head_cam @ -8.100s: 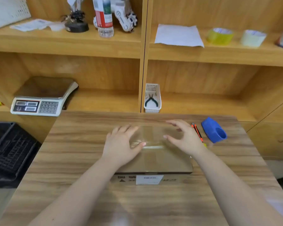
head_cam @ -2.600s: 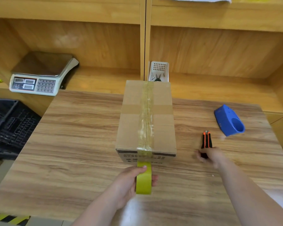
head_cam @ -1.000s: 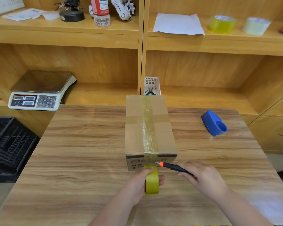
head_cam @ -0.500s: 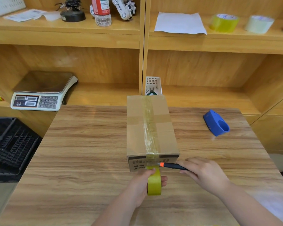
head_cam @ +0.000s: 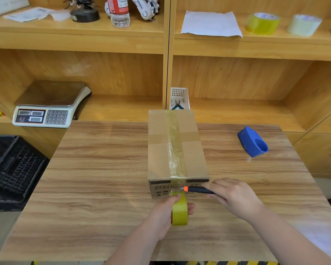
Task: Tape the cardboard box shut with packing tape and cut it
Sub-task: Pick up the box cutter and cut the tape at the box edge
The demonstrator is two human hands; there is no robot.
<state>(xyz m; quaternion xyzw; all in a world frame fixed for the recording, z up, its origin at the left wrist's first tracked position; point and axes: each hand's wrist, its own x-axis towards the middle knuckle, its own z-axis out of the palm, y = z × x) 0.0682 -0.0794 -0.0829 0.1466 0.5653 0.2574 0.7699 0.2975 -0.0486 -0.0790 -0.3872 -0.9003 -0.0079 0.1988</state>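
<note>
A closed cardboard box [head_cam: 161, 150] stands lengthwise on the wooden table [head_cam: 103, 178]. A strip of clear tape [head_cam: 175, 150] runs along its top seam and down the near face. My left hand [head_cam: 165, 215] grips a yellow-green tape roll [head_cam: 180, 212] just below that near face, with the tape stretched up to the box. My right hand [head_cam: 233, 197] holds a black utility knife [head_cam: 197, 190] with an orange tip. Its blade touches the taut tape at the box's near face.
A blue tape dispenser [head_cam: 253, 142] lies at the table's right. Behind the box are a white basket with pliers [head_cam: 179, 98] and a weighing scale [head_cam: 48, 106]. Two tape rolls [head_cam: 263, 22], a paper sheet and a bottle sit on the upper shelf. A black crate [head_cam: 10, 167] is left.
My right hand has pushed the knife leftward, so its blade now reaches the tape between the roll and the box. My left hand keeps the roll in place.
</note>
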